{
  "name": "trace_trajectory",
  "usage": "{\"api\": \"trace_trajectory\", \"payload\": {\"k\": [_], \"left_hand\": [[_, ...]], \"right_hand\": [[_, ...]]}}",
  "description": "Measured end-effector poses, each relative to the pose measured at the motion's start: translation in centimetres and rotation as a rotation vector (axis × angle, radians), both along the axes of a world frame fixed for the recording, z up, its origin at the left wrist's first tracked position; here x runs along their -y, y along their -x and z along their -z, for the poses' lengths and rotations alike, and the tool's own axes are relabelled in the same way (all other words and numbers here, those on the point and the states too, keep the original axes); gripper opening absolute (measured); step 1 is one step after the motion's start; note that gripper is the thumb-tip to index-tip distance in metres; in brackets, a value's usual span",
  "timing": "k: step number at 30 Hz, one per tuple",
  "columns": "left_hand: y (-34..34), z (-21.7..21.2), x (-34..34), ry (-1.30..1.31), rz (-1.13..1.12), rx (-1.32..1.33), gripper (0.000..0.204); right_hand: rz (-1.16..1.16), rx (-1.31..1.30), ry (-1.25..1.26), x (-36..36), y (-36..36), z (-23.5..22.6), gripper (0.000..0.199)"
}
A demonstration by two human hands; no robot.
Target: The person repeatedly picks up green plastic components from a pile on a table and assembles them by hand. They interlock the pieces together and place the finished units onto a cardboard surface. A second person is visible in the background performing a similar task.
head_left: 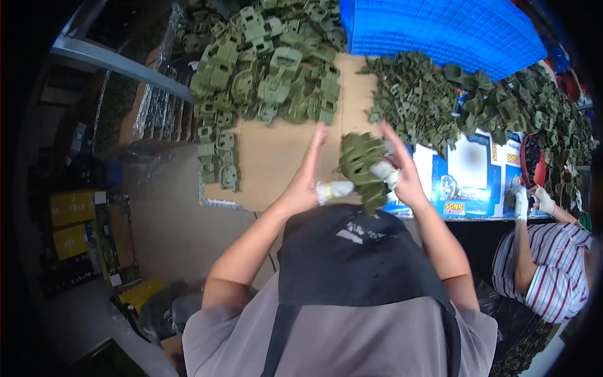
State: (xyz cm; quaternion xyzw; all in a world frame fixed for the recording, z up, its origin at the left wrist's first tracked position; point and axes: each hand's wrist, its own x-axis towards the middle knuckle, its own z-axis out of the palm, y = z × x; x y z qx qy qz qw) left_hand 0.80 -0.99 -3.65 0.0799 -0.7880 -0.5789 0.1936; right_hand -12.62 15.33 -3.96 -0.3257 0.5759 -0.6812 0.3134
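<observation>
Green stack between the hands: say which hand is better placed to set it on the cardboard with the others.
Left, probably. The left hand is open and lies on the side of the cardboard beside the piled green parts. The right hand supports the green stack from the far side.

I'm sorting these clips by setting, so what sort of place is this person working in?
Probably a small factory or assembly workshop. Heaps of identical olive-green plastic parts cover the cardboard-topped bench, a blue plastic crate stands behind them, and both hands press a green part while a co-worker works alongside.
</observation>
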Motion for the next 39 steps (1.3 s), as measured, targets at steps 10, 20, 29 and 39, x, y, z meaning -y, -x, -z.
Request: {"api": "trace_trajectory", "payload": {"k": [10,20,29,39], "left_hand": [[0.6,-1.1,-1.9,-0.096,0.394,0.266,0.071],[2.1,0.5,-2.5,0.219,0.644,0.492,0.083],[-2.3,4.6,-2.3,-0.366,0.388,0.390,0.101],[0.1,4.1,-2.6,0.264,0.156,0.263,0.092]], "right_hand": [[-0.258,-0.524,-0.196,-3.4,1.2,-2.1,0.069],[-0.110,-0.369,-0.137,-8.2,-1.4,1.8,0.065],[0.026,0.273,-0.194,-12.4,-3.6,3.7,0.059],[0.535,-0.232,-0.528,-14.8,-1.1,2.6,0.053]]}}
